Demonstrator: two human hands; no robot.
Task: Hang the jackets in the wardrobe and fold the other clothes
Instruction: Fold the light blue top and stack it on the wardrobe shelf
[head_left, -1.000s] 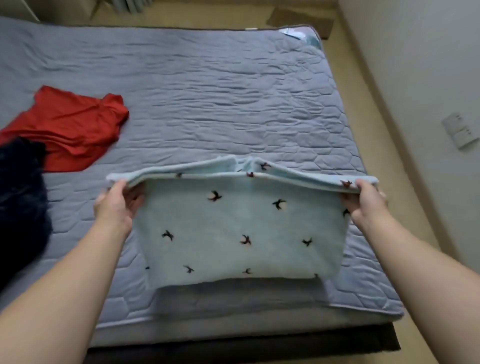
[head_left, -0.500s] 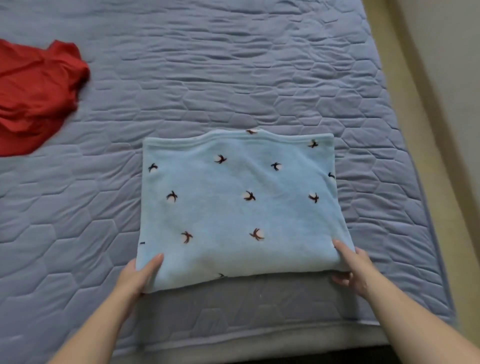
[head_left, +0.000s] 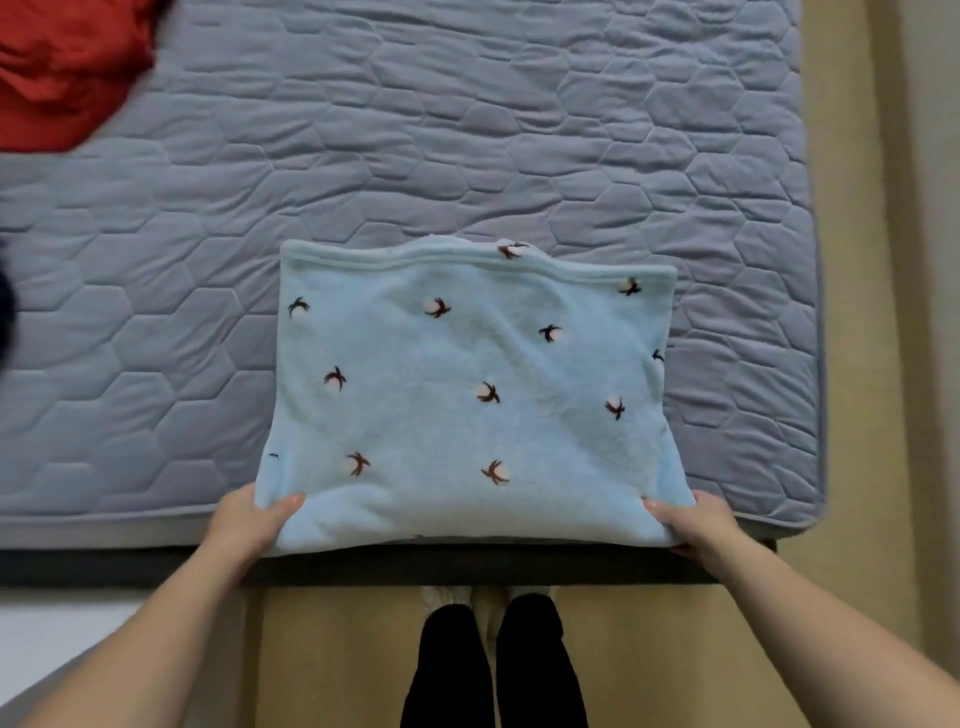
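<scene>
Right now, you have one soft light-blue folded cloth with small dark marks (head_left: 467, 405). It lies flat on the near edge of the grey quilted mattress (head_left: 467, 130), and its near side sticks out a little over that edge. Your two hands hold it. Your left hand (head_left: 249, 522) pinches the near left corner, thumb on top. Your right hand (head_left: 693, 525) pinches the near right corner the same way. One red cloth (head_left: 57, 67) lies well apart, at the top left.

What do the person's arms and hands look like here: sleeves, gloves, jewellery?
The left hand and right hand are ungloved, with no ring visible. Both forearms are uncovered to the frame's edge: no sleeve, watch or bracelet in view.
</scene>
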